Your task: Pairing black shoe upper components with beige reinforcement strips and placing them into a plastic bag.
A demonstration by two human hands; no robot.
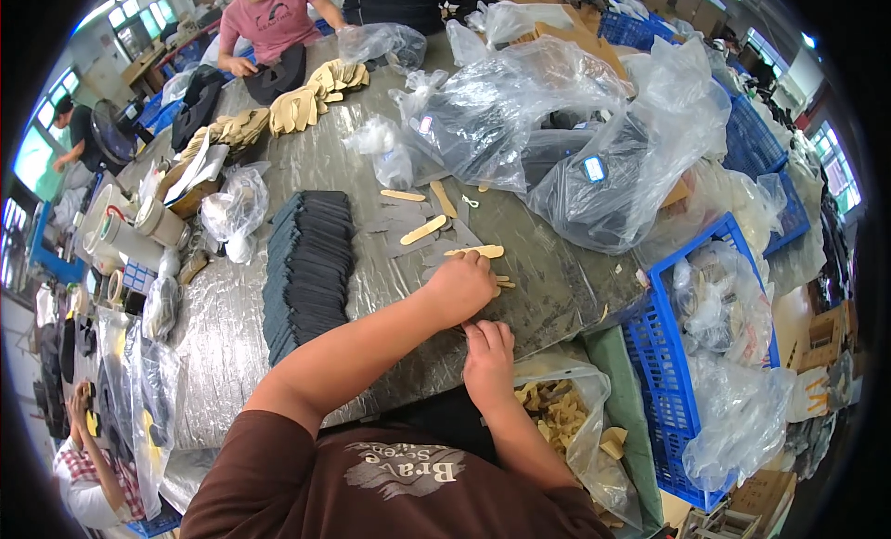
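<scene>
My left hand (464, 286) reaches across my body to the table, its fingers curled in and closed. A tan strip with rounded ends (478, 251) lies against its far side. Small tan ends (504, 281) stick out to its right; what the fingers hold is hidden. Close below, my right hand (489, 353) is closed at the table's near edge, its contents out of sight. Beyond them, more tan strips (423, 229) lie over flat grey pieces (399, 218). To the left, a long stack of dark grey fabric pieces (311, 265) leans in overlapping rows.
Clear plastic bags (501, 103) heap at the far right. A blue crate (664, 381) and a bag of tan scraps (557, 400) stand right of me. Tubs (130, 237) line the left. Across the table, a person in pink (269, 24) handles a dark piece near tan stacks (297, 109).
</scene>
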